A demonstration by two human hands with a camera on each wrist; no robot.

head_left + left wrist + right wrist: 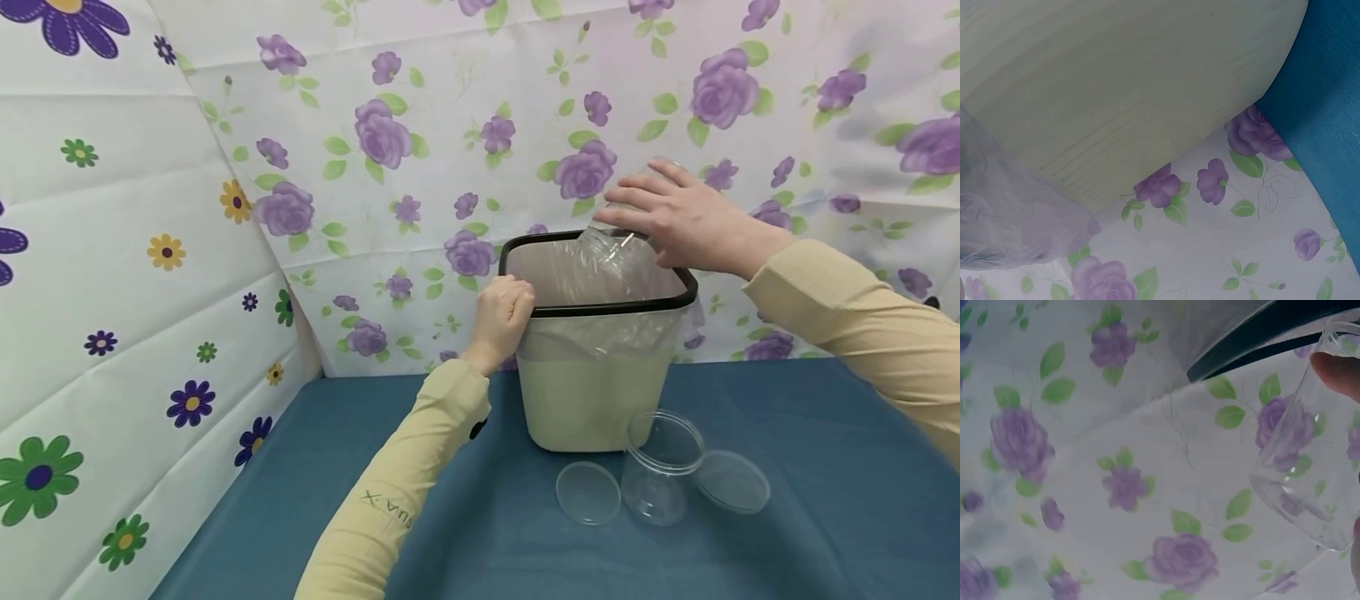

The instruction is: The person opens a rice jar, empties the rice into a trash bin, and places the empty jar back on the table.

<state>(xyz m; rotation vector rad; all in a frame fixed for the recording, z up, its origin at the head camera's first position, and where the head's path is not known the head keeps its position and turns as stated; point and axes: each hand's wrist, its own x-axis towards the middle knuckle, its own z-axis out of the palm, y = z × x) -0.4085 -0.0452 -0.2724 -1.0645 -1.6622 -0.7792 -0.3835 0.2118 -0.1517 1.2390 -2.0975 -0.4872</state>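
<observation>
A pale green trash bin with a black rim stands on the table, lined with a clear plastic bag. My left hand grips the rim at its left corner; in the left wrist view only the bin's wall and hanging liner show. Above the bin's right side, my right hand holds a clear jar, tilted with its mouth toward the bin. The right thumb lies against the jar near its mouth. Bag plastic overlaps the jar in the head view.
Before the bin, another clear jar stands without a lid. A clear round lid lies to its left and a second clear lid to its right. A flowered cloth backdrop rises behind the blue table.
</observation>
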